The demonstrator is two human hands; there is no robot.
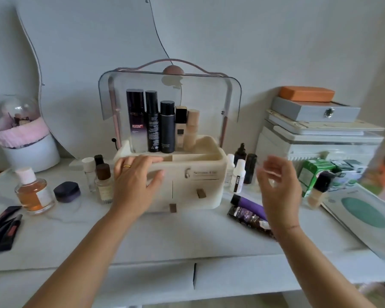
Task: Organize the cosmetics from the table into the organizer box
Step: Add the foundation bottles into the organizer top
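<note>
The cream organizer box (211,190) stands mid-table with its clear lid (209,94) raised. Several tall bottles (152,121) stand in its upper tray. My left hand (136,181) lies flat against the box's front left, fingers spread, holding nothing. My right hand (278,187) hovers open to the right of the box, above purple and dark tubes (249,210). Small bottles (239,174) stand right of the box, small jars and vials (100,176) left of it.
At the left are an amber perfume bottle (32,192), a dark compact (67,191) and dark tubes (3,225). A foundation bottle (320,190), green packets (313,174) and a flat pack (365,216) lie right. Stacked boxes (316,130) stand behind.
</note>
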